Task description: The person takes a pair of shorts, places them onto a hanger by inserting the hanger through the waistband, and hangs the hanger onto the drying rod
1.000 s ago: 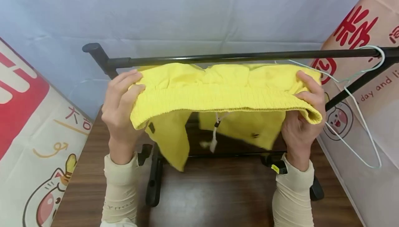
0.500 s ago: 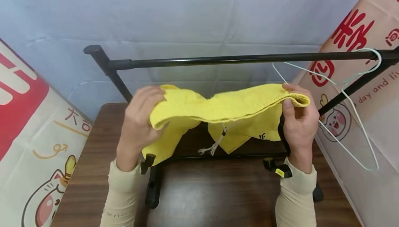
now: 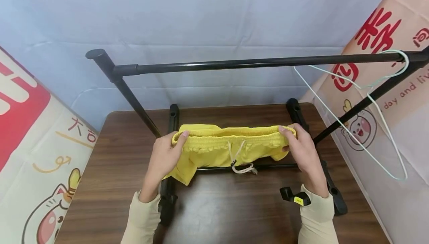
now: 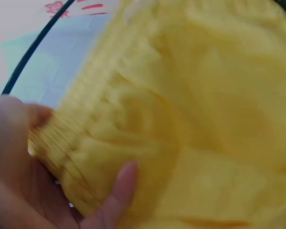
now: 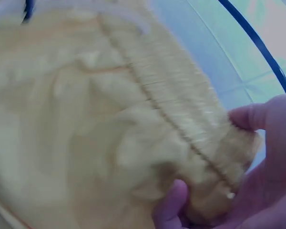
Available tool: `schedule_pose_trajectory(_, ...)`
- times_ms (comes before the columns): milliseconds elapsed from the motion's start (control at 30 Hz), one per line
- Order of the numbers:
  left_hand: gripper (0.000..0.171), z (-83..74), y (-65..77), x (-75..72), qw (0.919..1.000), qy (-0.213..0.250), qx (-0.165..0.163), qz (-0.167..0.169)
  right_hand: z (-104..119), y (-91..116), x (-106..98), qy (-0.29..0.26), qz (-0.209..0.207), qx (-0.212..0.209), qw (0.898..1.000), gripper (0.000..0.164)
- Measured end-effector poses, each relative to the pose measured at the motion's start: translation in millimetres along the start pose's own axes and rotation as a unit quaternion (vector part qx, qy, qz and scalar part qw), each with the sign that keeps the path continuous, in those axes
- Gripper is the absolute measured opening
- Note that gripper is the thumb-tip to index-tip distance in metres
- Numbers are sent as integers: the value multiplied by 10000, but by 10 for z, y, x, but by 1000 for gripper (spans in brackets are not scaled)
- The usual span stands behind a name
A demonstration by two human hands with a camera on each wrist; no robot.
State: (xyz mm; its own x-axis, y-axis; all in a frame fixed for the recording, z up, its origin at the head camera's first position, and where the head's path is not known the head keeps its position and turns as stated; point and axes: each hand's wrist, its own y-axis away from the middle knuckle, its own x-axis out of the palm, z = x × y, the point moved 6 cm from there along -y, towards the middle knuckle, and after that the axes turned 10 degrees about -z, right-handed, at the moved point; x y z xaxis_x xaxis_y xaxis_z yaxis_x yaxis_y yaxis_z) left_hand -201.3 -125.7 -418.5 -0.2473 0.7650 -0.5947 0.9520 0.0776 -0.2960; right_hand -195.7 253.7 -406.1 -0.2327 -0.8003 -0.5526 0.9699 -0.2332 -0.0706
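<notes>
A pair of yellow shorts hangs between my two hands, its elastic waistband uppermost and the white drawstring dangling at the front. My left hand pinches the left end of the waistband, thumb over the edge. At the other end my right hand grips the waistband, its thumb on top. Both wrist views are filled with the yellow cloth, blurred, with gathered elastic running up to the right hand's thumb. The lower part of the shorts falls out of sight below the waistband.
A black rack's top bar runs across beyond the hands. On its right end hangs a pale green wire hanger. The rack's feet stand on a dark wooden table. Printed cloth sheets cover the walls at both sides.
Both hands have come down and nearer together, lowering the shorts from beside the bar toward the table. The waistband opening has tipped upward, and the drawstring now faces me.
</notes>
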Motion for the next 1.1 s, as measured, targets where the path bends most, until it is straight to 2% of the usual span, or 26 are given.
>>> schedule_pose_trajectory(133,52,107,36,42,9982,143,-550,165,-70,-4,106,-28,358,143,9993,54)
schedule_pose_trajectory(200,53,125,48,56,9972,175,-663,296,-80,-6,137,15,388,171,9991,54)
schedule_pose_trajectory(267,52,115,65,67,9972,184,-587,419,-80,-1,160,50,398,186,9990,55)
schedule_pose_trajectory(400,36,13,107,112,9965,427,51,717,-54,24,212,153,515,102,9985,54)
schedule_pose_trajectory(533,28,-111,166,163,9912,611,799,865,-22,49,248,301,570,22,9979,44)
schedule_pose_trajectory(633,13,-177,199,153,9865,453,1455,601,-7,47,222,242,278,71,9993,35)
schedule_pose_trajectory(700,20,-205,222,125,9812,299,1877,335,1,39,178,211,-27,79,9997,31)
schedule_pose_trajectory(767,31,-214,237,91,9771,170,2121,65,5,37,132,220,-263,60,9994,28)
schedule_pose_trajectory(833,37,-208,245,65,9767,13,2141,-130,5,39,87,287,-405,-3,9988,28)
schedule_pose_trajectory(900,40,-196,245,55,9795,-148,1994,-228,-2,47,50,357,-454,-34,9983,29)
schedule_pose_trajectory(1000,43,-179,241,69,9849,-282,1687,-285,-19,64,29,537,-352,-71,9979,36)
schedule_pose_trajectory(1100,35,-179,225,111,9881,-188,1491,-323,-51,70,54,858,-120,-72,9962,50)
